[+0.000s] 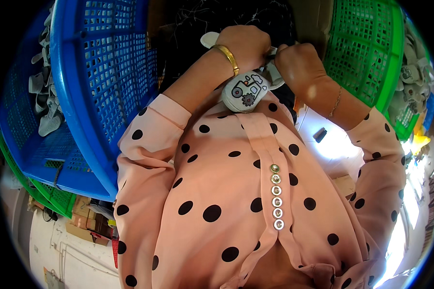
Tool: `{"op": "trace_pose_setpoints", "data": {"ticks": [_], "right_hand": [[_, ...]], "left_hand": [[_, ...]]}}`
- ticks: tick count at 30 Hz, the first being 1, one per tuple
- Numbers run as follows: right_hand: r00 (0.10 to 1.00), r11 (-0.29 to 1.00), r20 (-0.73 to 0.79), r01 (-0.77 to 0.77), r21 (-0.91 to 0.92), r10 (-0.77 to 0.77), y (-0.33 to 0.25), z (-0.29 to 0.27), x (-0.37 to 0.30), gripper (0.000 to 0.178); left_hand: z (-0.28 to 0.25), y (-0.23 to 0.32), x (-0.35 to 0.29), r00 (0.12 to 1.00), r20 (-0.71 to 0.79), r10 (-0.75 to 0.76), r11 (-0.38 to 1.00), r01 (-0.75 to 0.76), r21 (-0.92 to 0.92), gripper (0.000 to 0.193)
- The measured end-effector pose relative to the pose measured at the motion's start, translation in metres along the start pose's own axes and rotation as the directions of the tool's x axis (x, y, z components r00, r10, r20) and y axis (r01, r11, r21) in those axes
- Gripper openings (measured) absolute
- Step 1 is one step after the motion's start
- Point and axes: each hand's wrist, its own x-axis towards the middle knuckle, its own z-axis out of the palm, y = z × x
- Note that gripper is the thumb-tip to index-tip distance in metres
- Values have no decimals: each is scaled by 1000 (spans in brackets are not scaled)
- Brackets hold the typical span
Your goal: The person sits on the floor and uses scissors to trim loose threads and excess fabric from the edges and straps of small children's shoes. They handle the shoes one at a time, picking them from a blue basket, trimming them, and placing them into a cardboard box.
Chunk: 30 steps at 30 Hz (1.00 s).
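Note:
A small pale grey children's shoe (246, 94) hangs just below my hands, its rounded toe toward me with a vehicle and gears stitched on it. My left hand (246, 48), with a gold bangle at the wrist, is closed above the shoe. Close beside it, my right hand (299, 65) is closed too, at the shoe's pale strap (275, 76). Something small and dark shows between the two fists, too hidden to name. The fingertips are mostly out of sight. A rounded whitish piece (209, 39) sticks out past my left wrist.
A blue plastic basket (115, 62) stands at my left, with several pale shoes (48, 120) hanging beyond its rim. On the right is a green basket (361, 48), with more pale shoes (412, 72) past it. Black cloth (188, 29) with loose threads lies beneath my hands. A small dark object (319, 135) lies on the floor.

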Motion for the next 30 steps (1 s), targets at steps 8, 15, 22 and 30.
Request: {"op": "trace_pose_setpoints", "data": {"ticks": [8, 15, 22, 30], "right_hand": [[991, 993, -98, -84, 77, 92, -2, -7, -10, 2], [997, 996, 37, -60, -60, 62, -7, -8, -7, 6], [994, 995, 82, -61, -84, 68, -10, 2, 2, 8], [995, 995, 96, 24, -98, -15, -3, -9, 0, 5]], "left_hand": [[-2, -6, -5, 1000, 25, -10, 998, 11, -66, 12], [-4, -4, -3, 998, 51, -24, 997, 27, -66, 11], [0, -4, -3, 1000, 11, -11, 999, 12, -48, 13], [4, -4, -5, 1000, -11, -20, 999, 19, -39, 16]]}}
